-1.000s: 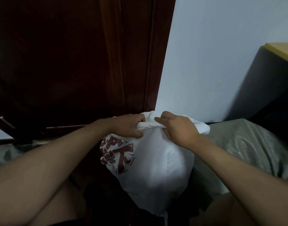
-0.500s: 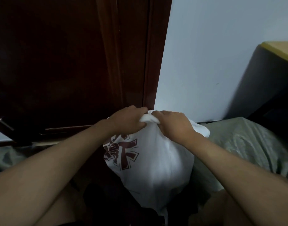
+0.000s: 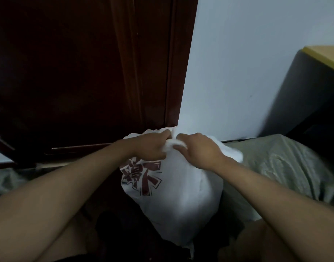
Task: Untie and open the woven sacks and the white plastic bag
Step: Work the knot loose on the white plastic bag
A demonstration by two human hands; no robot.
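Both bare forearms reach in from the lower corners and meet at centre frame — the left hand (image 3: 151, 148) is curled into a fist around the gathered neck of the white plastic bag (image 3: 181, 190), and the right hand (image 3: 198, 150) pinches the same twisted bunch from the other side, knuckles up, thumbs nearly touching. The bag sits mid-frame, plump and smooth, rounded like a pillow, dark red characters (image 3: 141, 176) printed on its left face. Just right of it — a crinkled grey-green woven sack (image 3: 279, 167). Behind, a glossy dark wooden door (image 3: 77, 72) and a pale wall (image 3: 247, 63).
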